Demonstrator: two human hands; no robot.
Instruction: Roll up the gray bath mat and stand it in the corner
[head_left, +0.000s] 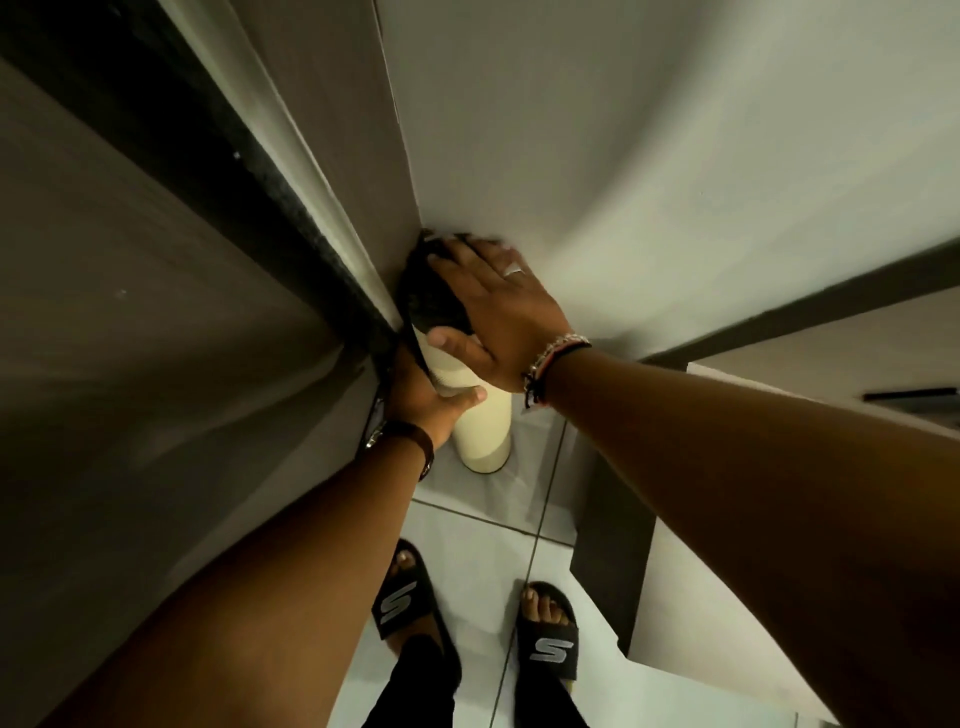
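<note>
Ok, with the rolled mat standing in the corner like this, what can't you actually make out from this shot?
- Head view: the top end of the rolled mat is covered by the right hand, so how tight the roll is can't be judged.
- The mat's left side is hidden behind the left hand.
- Whether the mat touches the wall can't be told; the hands block it.
- The right fingers are motion-blurred.

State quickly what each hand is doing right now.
Left hand: gripping the side of the rolled bath mat.
Right hand: open, palm pressed flat on the mat's top end.
</note>
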